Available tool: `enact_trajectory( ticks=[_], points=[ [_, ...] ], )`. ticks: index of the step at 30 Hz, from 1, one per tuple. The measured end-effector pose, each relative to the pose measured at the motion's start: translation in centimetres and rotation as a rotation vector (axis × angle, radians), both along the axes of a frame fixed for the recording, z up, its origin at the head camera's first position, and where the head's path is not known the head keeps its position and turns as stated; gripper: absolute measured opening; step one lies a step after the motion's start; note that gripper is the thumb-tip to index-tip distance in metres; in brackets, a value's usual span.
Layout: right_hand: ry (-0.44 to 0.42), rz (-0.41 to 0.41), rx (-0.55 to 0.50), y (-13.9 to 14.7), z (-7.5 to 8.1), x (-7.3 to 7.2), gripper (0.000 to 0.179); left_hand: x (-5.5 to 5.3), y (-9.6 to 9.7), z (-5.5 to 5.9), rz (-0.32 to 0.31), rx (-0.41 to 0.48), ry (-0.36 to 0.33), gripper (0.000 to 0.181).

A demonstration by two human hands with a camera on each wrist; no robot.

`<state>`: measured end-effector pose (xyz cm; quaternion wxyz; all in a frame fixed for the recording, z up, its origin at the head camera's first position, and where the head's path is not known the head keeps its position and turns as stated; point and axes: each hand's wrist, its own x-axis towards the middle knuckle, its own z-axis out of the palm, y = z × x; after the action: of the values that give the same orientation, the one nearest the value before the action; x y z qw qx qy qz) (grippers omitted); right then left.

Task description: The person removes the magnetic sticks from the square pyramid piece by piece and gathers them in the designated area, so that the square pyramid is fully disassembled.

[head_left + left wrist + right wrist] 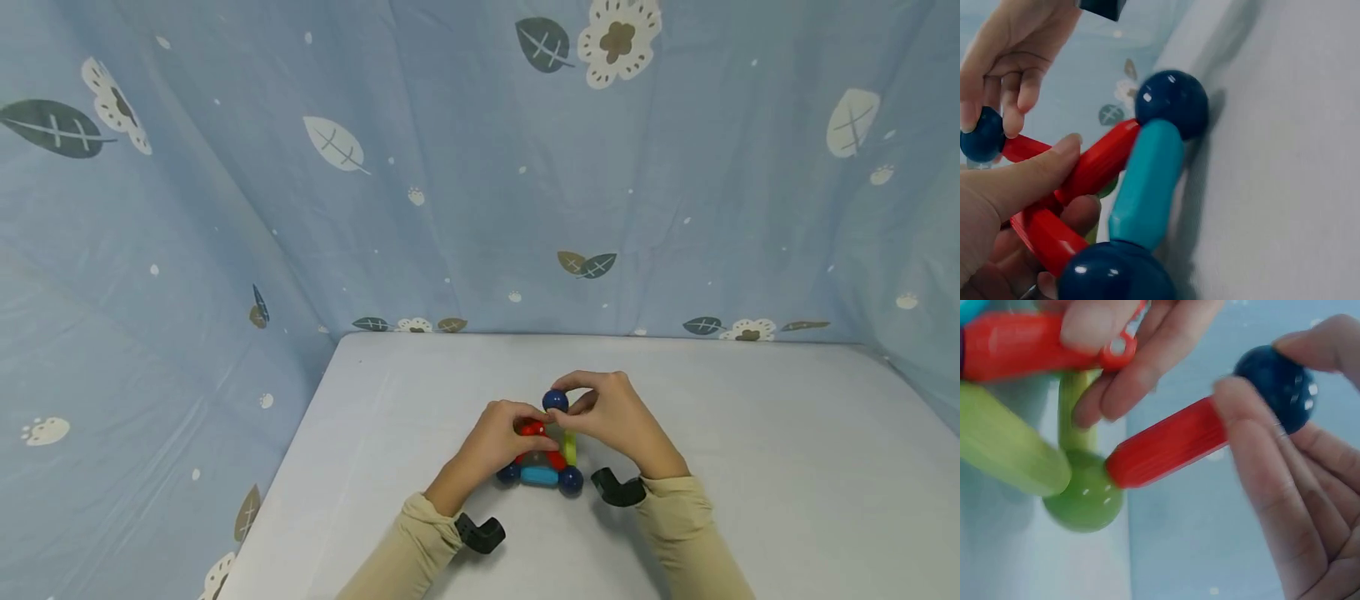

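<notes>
My right hand (615, 421) pinches a dark blue ball (1279, 387) between thumb and fingers. From this ball a red rod (1169, 444) runs down to a green ball (1085, 494), where two yellow-green rods (1007, 440) also meet. My left hand (491, 437) grips two red rods (1100, 159) of the same toy frame near their converging ends, thumb on top. Along the near side, a light blue rod (539, 476) joins two more dark blue balls (570, 481). The left fingers partly hide where the red rods meet.
The toy frame stands on a white table (787, 467). Behind and to the left hangs a blue curtain (465, 192) with leaf and flower prints. Black curved pieces (618, 488) stick out by both wrists, below the beige sleeves (686, 533).
</notes>
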<state>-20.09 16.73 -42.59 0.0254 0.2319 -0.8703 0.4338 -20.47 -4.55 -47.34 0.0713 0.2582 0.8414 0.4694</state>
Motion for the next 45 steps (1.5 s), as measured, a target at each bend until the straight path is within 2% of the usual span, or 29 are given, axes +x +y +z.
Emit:
enact_trajectory(
  ticks=[4, 8, 15, 17, 20, 23, 29, 36, 40, 45],
  points=[
    [-0.013, -0.002, -0.030, 0.3, 0.2, -0.2, 0.027, 0.2, 0.0, 0.1, 0.001, -0.003, 0.002, 0.034],
    [-0.041, 0.046, -0.012, 0.1, 0.2, -0.4, 0.029, 0.4, 0.1, 0.4, 0.063, -0.034, 0.057, 0.033],
    [-0.026, 0.077, 0.011, -0.2, -0.1, -0.1, 0.030, 0.7, 0.5, 0.8, 0.190, -0.187, 0.297, 0.027],
    [-0.022, 0.086, 0.007, -0.4, -0.1, -0.1, 0.029, 0.7, 0.5, 0.8, 0.201, -0.189, 0.331, 0.024],
    [-0.022, 0.108, -0.007, -0.6, -0.3, 0.0, 0.028, 0.6, 0.6, 0.8, 0.185, -0.132, 0.309, 0.024],
    [-0.023, 0.126, -0.018, -0.8, -0.3, 0.0, 0.027, 0.4, 0.6, 0.8, 0.165, -0.070, 0.238, 0.022],
    [0.000, 0.120, -0.002, -1.1, -0.4, 0.0, 0.028, 0.2, 0.4, 0.6, 0.159, -0.021, 0.146, 0.017],
    [0.015, 0.101, 0.000, -1.0, -0.5, -0.2, 0.027, 0.3, 0.4, 0.7, 0.162, -0.028, 0.137, 0.020],
    [0.009, 0.039, -0.076, -0.4, -0.5, -0.3, 0.026, 0.4, 0.4, 0.8, 0.165, -0.025, 0.128, 0.017],
    [0.034, -0.098, -0.174, 1.5, -0.7, -0.8, 0.030, 0.5, 0.4, 0.9, 0.179, -0.029, 0.087, 0.017]
  ],
)
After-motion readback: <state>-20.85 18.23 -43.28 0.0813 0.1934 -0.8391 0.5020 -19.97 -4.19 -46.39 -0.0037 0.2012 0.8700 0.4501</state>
